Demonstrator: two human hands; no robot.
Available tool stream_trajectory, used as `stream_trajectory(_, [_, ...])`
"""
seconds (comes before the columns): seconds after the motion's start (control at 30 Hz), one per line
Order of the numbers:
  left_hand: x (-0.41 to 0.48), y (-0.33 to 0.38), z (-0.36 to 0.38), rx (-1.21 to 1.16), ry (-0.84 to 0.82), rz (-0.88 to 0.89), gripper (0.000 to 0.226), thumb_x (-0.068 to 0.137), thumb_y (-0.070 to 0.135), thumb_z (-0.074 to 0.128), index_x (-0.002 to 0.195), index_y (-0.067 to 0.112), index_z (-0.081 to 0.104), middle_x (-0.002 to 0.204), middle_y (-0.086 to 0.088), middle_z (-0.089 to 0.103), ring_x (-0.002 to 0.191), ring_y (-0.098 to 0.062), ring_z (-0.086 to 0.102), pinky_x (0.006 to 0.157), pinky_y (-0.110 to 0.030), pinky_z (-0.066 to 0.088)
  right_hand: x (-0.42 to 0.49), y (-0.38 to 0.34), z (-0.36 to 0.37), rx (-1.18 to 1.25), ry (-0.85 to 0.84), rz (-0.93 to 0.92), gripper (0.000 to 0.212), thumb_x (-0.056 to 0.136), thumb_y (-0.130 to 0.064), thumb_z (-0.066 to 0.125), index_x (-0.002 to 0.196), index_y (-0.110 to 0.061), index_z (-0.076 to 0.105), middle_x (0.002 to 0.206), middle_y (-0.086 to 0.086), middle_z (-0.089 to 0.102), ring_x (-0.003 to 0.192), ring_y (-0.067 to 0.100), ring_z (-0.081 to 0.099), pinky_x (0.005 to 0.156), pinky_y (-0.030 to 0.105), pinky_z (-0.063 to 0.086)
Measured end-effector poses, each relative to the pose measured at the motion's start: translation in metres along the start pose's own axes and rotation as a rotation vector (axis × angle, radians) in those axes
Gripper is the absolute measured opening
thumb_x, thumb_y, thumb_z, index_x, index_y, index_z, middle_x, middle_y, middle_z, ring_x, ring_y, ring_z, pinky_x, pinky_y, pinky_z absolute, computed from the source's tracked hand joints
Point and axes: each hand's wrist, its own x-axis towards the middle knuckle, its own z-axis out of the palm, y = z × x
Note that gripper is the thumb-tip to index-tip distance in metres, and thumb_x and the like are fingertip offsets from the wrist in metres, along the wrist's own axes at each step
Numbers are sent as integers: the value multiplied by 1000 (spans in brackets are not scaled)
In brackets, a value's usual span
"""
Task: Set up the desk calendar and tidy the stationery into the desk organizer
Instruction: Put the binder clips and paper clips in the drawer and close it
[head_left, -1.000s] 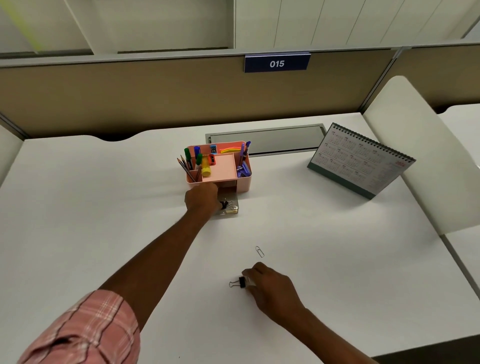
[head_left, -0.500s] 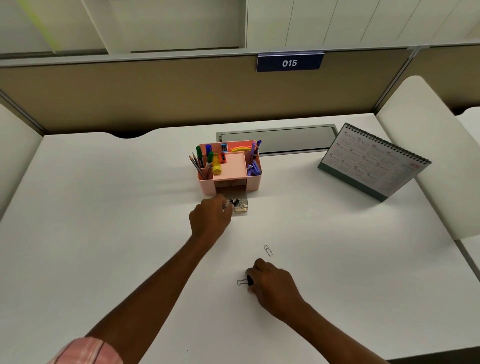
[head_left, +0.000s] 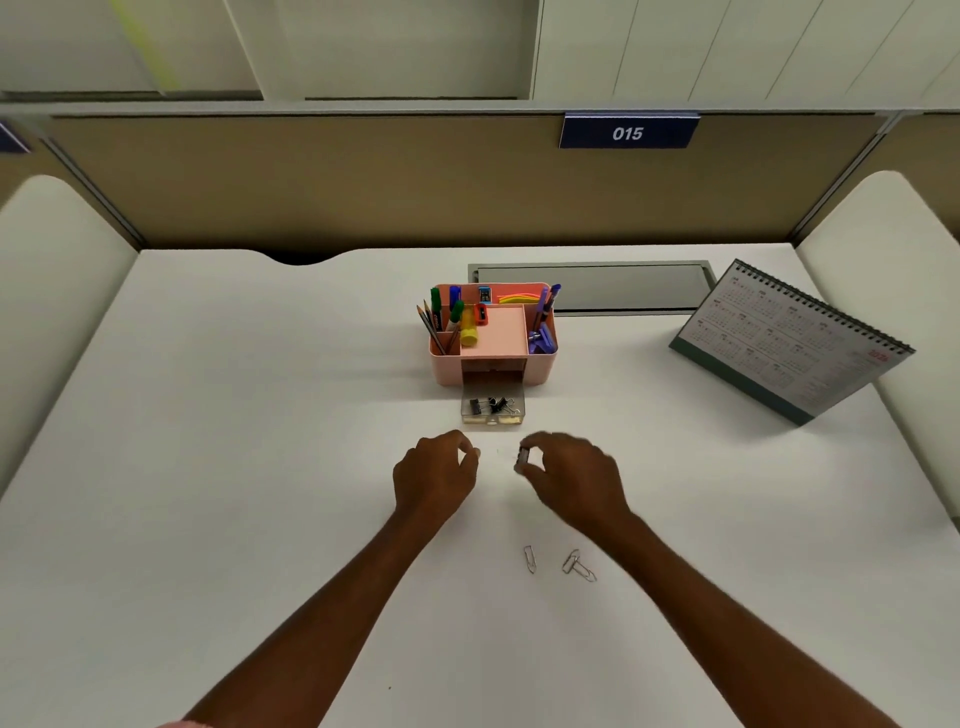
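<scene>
**One binder clip (head_left: 523, 457) in hand, three paper clips (head_left: 530, 559) loose on the desk (head_left: 208, 467)**

The pink organizer (head_left: 540, 370) stands mid-desk. Its one clear drawer (head_left: 492, 415) is pulled out from its front and holds black binder clips (head_left: 493, 403). I count three, though they blur together.

Just in front of the drawer are two hands, side by side and apart. The right hand (head_left: 574, 475) pinches the single binder clip between thumb and fingertips, on the side facing the drawer. The left hand (head_left: 434, 473) has its fingers curled in, with the thumb near the forefinger. I see nothing in it, but I cannot tell whether it pinches something small.

Further out from the organizer's front, past the hands and beside the right forearm, lie the paper clips. One is alone, and two touch each other just to its right.

In the organizer's left compartments I count two pencils (head_left: 429, 327), two green markers (head_left: 456, 312), one blue marker (head_left: 454, 295) and one yellow highlighter (head_left: 469, 334). Purple pens (head_left: 545, 306) fill the right compartment; their number is hard to make out.

To the organizer's right, well apart, one calendar (head_left: 789, 338) stands tented on its base. Directly behind the organizer a grey flap (head_left: 597, 286) is set in the desk. On the partition above and behind it is one plate (head_left: 627, 133) reading 015.
</scene>
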Motion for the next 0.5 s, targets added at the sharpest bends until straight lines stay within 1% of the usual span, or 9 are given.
stream_trajectory(0.07, [0, -2, 0, -4, 0, -8, 24, 96, 52, 55, 101, 33, 69, 89, 4, 75, 87, -25, 71, 70, -30, 50, 30, -6, -9, 38, 38, 29, 22, 89, -53, 68, 105, -38, 66, 85, -11, 71, 77, 13, 66, 56, 20, 33])
stream_trajectory(0.1, [0, -3, 1, -8, -1, -12, 24, 96, 53, 55, 102, 34, 69, 90, 3, 75, 89, -26, 71, 71, -31, 49, 45, -8, -12, 61, 40, 51, 23, 90, -51, 70, 108, -37, 68, 89, -9, 74, 77, 13, 65, 56, 18, 33])
stream_trajectory(0.17, [0, -4, 0, -20, -3, -25, 25, 96, 53, 55, 108, 35, 68, 94, 2, 75, 92, -26, 71, 73, -31, 48, 72, -14, -13, 96, 8, 101, 29, 91, -45, 73, 116, -30, 71, 107, -3, 76, 87, 16, 68, 64, 21, 42])
stream_trajectory(0.2, [0, -4, 0, -26, -3, -32, 26, 96, 53, 56, 111, 35, 68, 97, 1, 75, 95, -26, 71, 75, -32, 49, 84, -15, -12, 101, -18, 121, 32, 91, -43, 74, 119, -27, 71, 112, -1, 75, 91, 17, 68, 68, 24, 46])
stream_trajectory(0.23, [0, -4, 0, -30, -3, -40, 28, 97, 53, 56, 115, 36, 67, 101, 0, 75, 97, -27, 71, 77, -33, 50, 94, -17, -11, 98, -42, 135, 32, 91, -40, 74, 119, -24, 71, 113, -1, 75, 90, 16, 67, 70, 26, 48])
stream_trajectory(0.33, [1, -3, 0, -48, -6, -65, 34, 97, 53, 57, 125, 34, 62, 108, -3, 74, 103, -29, 70, 84, -36, 53, 115, -17, -6, 61, -95, 133, 27, 91, -34, 76, 113, -19, 74, 105, 1, 75, 82, 15, 64, 72, 29, 54])
stream_trajectory(0.4, [2, -2, 0, -61, -8, -78, 38, 97, 54, 57, 128, 33, 60, 111, -4, 74, 104, -29, 70, 83, -36, 53, 122, -15, -3, 22, -123, 108, 26, 90, -31, 76, 111, -15, 74, 104, 3, 75, 85, 18, 68, 79, 33, 60])
stream_trajectory(0.5, [3, -1, 0, -80, -17, -97, 44, 97, 54, 57, 134, 32, 57, 117, -4, 73, 108, -29, 69, 85, -36, 54, 129, -12, 2, -33, -162, 93, 27, 89, -27, 78, 111, -13, 73, 104, 4, 74, 89, 21, 70, 85, 38, 62])
